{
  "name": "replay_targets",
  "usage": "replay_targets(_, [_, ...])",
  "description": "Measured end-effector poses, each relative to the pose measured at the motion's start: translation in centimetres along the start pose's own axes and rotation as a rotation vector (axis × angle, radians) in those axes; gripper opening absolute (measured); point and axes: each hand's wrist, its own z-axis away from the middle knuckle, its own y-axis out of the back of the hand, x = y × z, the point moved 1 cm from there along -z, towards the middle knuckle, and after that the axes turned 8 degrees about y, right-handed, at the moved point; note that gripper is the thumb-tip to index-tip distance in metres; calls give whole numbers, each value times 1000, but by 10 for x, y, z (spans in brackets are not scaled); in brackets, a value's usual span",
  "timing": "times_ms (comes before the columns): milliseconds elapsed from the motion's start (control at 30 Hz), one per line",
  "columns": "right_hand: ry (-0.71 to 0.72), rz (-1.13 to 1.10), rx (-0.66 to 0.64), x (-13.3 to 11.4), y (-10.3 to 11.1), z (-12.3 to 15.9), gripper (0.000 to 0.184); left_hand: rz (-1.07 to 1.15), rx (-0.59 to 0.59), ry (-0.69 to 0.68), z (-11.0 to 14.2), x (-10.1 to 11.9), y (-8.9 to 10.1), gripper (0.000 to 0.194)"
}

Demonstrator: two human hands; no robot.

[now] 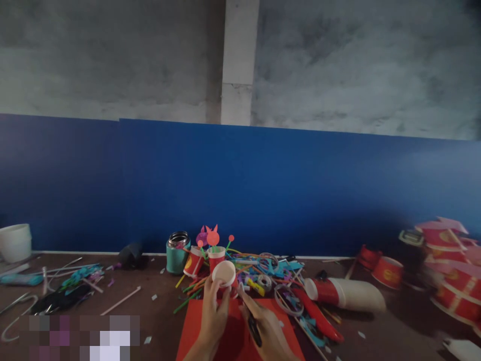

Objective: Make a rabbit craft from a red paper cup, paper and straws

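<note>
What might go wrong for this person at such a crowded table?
The left hand holds a small red-and-white paper cup; too firm a grip might dent it. The right hand, with a slim black object, is close by and could bump the cup. Farther back, an open teal container with a silvery rim stands near other cups, so a stray reach might tip it.

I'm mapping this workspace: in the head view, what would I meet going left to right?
White tub, dark bundle, teal jar, left hand holding paper cup, right hand, sideways cup stack, red cup cluster.
</note>
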Motion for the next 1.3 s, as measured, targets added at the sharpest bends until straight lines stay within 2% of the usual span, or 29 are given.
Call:
replay_targets(233, [-77,73,-81,-8,5,-1,62,-30,8,-47,3,2,-1,15])
replay_targets(400, [-118,76,-133,-12,7,-3,60,-47,-43,-68,3,0,2,27])
replay_targets(600, [-161,79,-209,-12,7,-3,57,-190,9,-259,-1,7,9,19])
replay_targets(700, [-150,63,-220,-14,9,-3,58,-217,-7,-311,-2,16,12,11])
replay_targets(867, [-127,82,-238,-14,12,-5,57,-285,-38,-316,-1,27,15,10])
replay_targets(1067, [-137,70,-293,-12,13,-5,58,-364,-25,-296,0,30,16,10])
replay_targets(1133, [-147,19,-265,-10,12,-6,54,-367,-22,-294,0,31,15,10])
replay_targets(1233, [-244,-227,-196,-8,10,-8,43,-381,-30,-297,0,33,14,10])
replay_targets(1300, [-315,-365,-183,-7,7,-11,42,-397,-37,-304,0,34,13,11])
